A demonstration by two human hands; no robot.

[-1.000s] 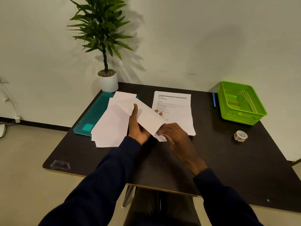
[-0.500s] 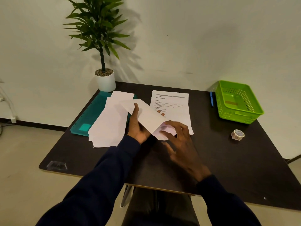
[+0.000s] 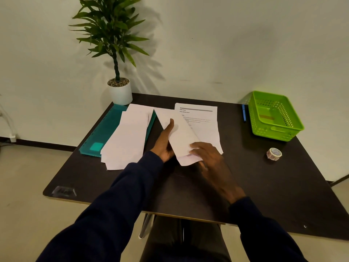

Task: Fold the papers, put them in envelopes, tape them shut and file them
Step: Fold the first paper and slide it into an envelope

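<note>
above table, one envelope gripped by left hand, right hand fingers pressing its lower end. around: one envelope pile, one printed stack, one folder, one basket, one tape roll.

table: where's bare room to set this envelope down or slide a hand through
Widest bare table is the near right, bounded by the tape roll, the right hand and the front edge. A smaller strip lies near left, below the envelope stack. Crowded: the far left and middle, with folder, stack and printed sheets.
</note>
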